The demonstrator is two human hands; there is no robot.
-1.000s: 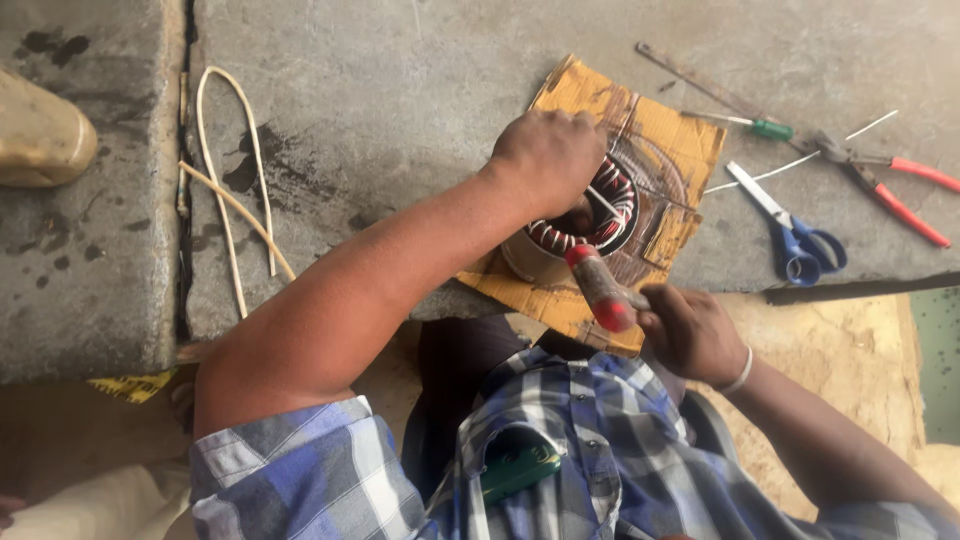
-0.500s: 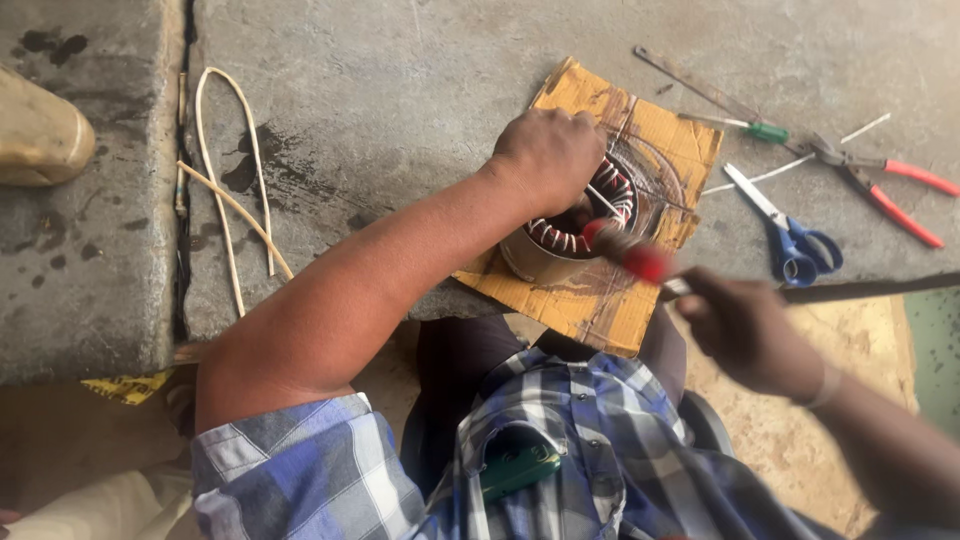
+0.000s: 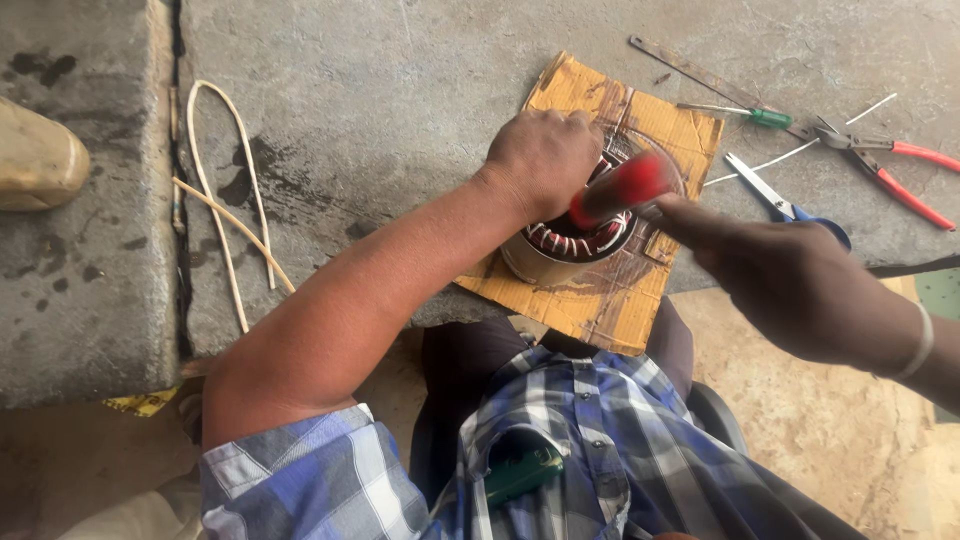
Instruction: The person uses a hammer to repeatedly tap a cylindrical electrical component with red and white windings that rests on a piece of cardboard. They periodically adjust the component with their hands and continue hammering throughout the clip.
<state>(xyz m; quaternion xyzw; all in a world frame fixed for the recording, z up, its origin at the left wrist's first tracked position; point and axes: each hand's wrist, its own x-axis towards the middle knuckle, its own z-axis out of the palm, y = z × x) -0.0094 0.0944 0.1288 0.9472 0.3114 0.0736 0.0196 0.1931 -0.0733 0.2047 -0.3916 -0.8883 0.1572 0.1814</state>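
A round metal motor stator (image 3: 560,252) with copper windings rests on a piece of brown cardboard (image 3: 590,300) on a concrete slab. My left hand (image 3: 542,160) presses on its top rim, fingers curled over the windings. My right hand (image 3: 800,285) is raised above and to the right of the stator, gripping a red-handled tool (image 3: 625,188) that is blurred and angled down toward the stator's opening.
On the slab to the right lie blue-handled scissors (image 3: 790,205), red-handled pliers (image 3: 885,165), a green-handled screwdriver (image 3: 740,115) and a long metal strip (image 3: 700,78). Pale cane loops (image 3: 225,200) lie at left, by a tan rounded object (image 3: 35,160).
My right hand has lifted the red-handled tool up and to the right, away from the stator's near edge. My left hand has stayed on the stator.
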